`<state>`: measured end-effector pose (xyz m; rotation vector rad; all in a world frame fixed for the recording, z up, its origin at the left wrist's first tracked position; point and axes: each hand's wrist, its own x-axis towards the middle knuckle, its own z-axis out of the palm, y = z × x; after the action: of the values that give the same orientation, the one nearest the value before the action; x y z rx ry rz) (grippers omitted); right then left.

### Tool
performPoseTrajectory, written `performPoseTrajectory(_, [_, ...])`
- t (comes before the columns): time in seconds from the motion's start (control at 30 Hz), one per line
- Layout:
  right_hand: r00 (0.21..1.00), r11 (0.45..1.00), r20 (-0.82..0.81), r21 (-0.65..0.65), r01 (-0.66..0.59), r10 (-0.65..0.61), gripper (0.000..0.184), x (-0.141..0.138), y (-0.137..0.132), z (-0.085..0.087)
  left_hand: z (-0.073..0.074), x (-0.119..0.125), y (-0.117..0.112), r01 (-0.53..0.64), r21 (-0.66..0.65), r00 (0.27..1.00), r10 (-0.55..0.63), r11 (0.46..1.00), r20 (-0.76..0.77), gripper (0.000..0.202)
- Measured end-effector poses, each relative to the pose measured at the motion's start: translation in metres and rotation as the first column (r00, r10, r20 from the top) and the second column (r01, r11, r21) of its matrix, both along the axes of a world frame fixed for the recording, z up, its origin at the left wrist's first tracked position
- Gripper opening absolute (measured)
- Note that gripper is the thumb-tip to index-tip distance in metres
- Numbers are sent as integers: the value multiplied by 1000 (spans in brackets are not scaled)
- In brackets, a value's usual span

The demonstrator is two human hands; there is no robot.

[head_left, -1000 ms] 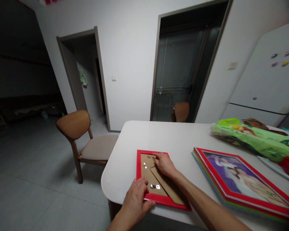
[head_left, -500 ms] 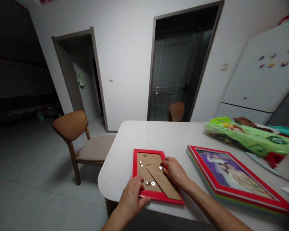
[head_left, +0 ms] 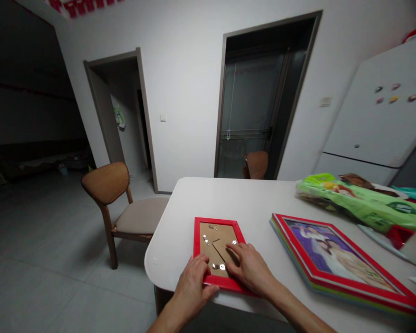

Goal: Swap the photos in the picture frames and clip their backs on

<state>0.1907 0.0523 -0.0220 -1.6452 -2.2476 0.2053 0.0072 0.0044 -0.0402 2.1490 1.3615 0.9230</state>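
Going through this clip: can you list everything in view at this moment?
Red rectangular picture frame: 1, red, face down on the table's near edge
Brown cardboard backing: 1, brown, in that frame
Metal clips: several, silver, on the backing
Stack of red-edged framed photos: 1, red and green edges, on the table, right
Green plastic package: 1, green, behind the stack
White table: 1, white, in front
Wooden chair with beige seat: 1, brown and beige, left of the table
White refrigerator: 1, white, far right
Round fridge magnets: six, mixed colours, on the refrigerator
Left hand: 1, on the frame's near edge
Right hand: 1, on the backing
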Motion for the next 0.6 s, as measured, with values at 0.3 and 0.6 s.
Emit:
performPoseTrajectory(0.3, [992,998,-112,-34,54,-58,36,-2,0,30,13,9,12,-70,-156,862,138,985,488,40])
performPoseTrajectory(0.6, [949,997,-308,-10,-80,73,40,-15,-9,39,25,-37,35,-164,-309,633,340,937,695,32])
